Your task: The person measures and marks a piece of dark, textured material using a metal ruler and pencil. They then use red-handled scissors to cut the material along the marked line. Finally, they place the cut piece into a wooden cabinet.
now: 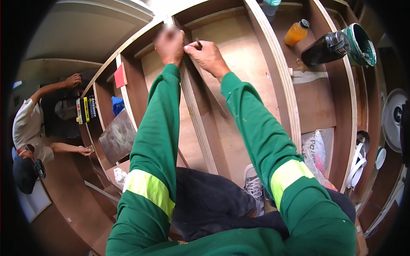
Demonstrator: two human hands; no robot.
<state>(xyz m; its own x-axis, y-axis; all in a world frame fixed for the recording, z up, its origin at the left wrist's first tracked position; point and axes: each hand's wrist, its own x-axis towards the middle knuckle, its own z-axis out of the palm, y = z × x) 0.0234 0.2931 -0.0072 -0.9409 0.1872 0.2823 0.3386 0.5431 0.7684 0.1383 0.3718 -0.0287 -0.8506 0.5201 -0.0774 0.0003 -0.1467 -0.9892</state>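
My left hand [170, 48] is raised at the top end of a long wooden divider [197, 115] in a large plywood frame. A blur covers its fingers, so what they do or hold is hidden. Just to its right, my right hand [206, 57] is closed in a pinch around a thin dark stick-like tool [198, 43], close beside the same divider. Too little of that tool shows to name its kind. Both forearms reach forward in green sleeves with yellow bands.
An orange bottle [296, 33], a black flask [323, 49] and a green bucket [362, 48] stand in the right-hand bays. Lower there lie a plastic bag [315, 155] and white flip-flops [355, 168]. Another person [32, 121] works at the left. A red card [120, 76] hangs on a divider.
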